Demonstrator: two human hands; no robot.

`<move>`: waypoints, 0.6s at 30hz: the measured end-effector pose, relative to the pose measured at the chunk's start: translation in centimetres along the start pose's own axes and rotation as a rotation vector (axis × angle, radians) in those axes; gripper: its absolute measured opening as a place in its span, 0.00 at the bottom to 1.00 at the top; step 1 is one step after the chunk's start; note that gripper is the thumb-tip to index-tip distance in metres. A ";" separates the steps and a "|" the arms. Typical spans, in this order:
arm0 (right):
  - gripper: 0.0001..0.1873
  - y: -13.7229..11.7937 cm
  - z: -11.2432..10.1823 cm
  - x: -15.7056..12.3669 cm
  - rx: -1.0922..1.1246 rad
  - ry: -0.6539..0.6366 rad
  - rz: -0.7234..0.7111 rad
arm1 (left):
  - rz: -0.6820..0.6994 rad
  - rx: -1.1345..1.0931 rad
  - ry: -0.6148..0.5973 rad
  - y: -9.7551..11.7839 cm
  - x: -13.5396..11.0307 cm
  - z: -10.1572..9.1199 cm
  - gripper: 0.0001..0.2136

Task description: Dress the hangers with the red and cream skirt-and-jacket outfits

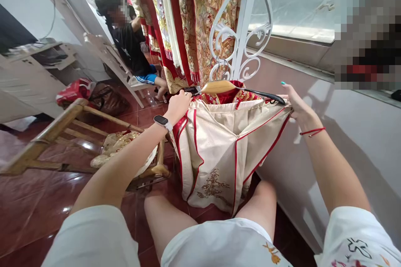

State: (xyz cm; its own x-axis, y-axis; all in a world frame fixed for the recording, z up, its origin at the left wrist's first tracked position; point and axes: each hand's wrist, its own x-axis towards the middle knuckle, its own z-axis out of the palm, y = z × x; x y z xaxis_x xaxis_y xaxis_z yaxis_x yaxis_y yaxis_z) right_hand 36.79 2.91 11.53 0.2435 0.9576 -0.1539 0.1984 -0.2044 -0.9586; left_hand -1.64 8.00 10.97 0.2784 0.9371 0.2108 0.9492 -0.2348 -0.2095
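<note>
A cream garment (219,142) with red trim and gold embroidery hangs from a wooden hanger (219,86) hooked on a white wrought-iron grille (241,29). My left hand (178,106), with a watch on its wrist, is closed on the garment's left shoulder by the hanger's end. My right hand (294,102), with a red string at the wrist, grips the garment's right edge next to the hanger's black end (269,96). My bare knees sit below the garment.
A wooden chair frame (62,129) lies to the left with embroidered cloth (119,144) on it. Red and gold embroidered garments (194,21) hang behind. A person in black sits on a white chair (125,71) at the back. A grey wall (344,133) runs on the right.
</note>
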 end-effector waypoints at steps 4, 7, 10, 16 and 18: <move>0.09 -0.8 -0.3 -1.2 0.110 -0.026 0.032 | -0.011 -0.032 0.007 -0.3 0.0 0.1 0.21; 0.07 -1.2 0.0 -1.8 0.074 0.011 0.029 | -0.082 -0.118 0.072 -0.4 -0.8 -0.5 0.20; 0.08 -1.9 0.3 -2.5 -0.018 0.036 0.035 | -0.150 -0.220 0.263 1.9 -1.7 -2.2 0.19; 0.13 -1.8 0.0 -2.5 -0.088 0.026 -0.039 | 0.528 -0.359 0.480 14.8 1.3 -3.7 0.20; 0.15 -1.0 -0.6 -1.9 -0.106 0.016 -0.066 | 0.601 -0.379 0.447 18.1 2.9 -2.9 0.19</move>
State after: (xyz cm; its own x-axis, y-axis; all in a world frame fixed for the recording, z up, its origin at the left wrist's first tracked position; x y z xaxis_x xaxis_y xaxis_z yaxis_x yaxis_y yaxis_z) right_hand 36.73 1.15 12.91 0.2411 0.9666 -0.0864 0.3134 -0.1618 -0.9357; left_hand 16.77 5.74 10.58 0.7084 0.4530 0.5413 0.5837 -0.8072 -0.0884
